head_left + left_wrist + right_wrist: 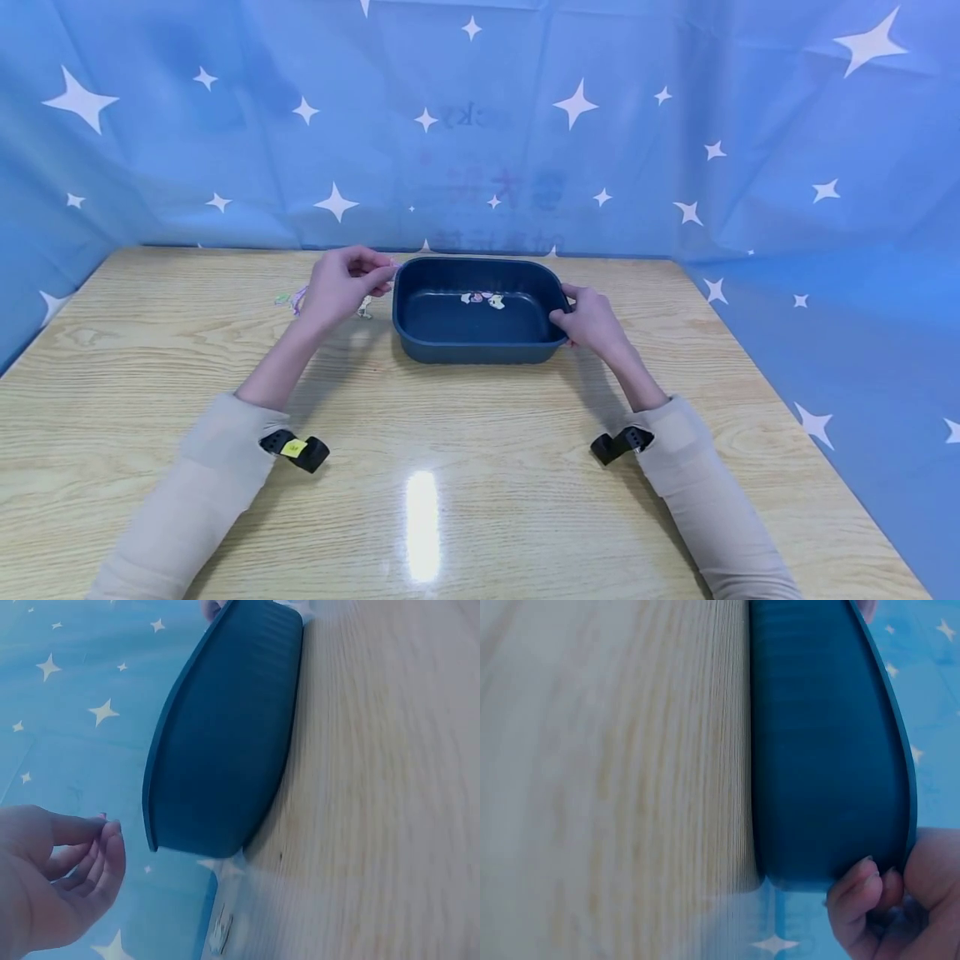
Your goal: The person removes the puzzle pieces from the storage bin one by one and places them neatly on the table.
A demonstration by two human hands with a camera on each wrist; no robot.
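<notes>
A dark blue rectangular box [472, 353] with rounded corners and an open top stands on the table. Several small printed cutouts, white and pink, lie on its floor, one pale cutout [496, 302] among them. My right hand [596, 321] grips the right end of the box, thumb over the rim and fingers outside, as the right wrist view also shows. Beside the left end, my left hand [341, 283] pinches a small pinkish piece [393, 261] between thumb and fingertips. In the left wrist view that hand [67, 874] is apart from the box and mostly hides the piece.
On the wooden table [495, 425], a purple-and-green cutout [296, 300] and a pale cutout [364, 307] lie around my left forearm. A blue curtain [480, 158] with white stars hangs along the table's back and right edges.
</notes>
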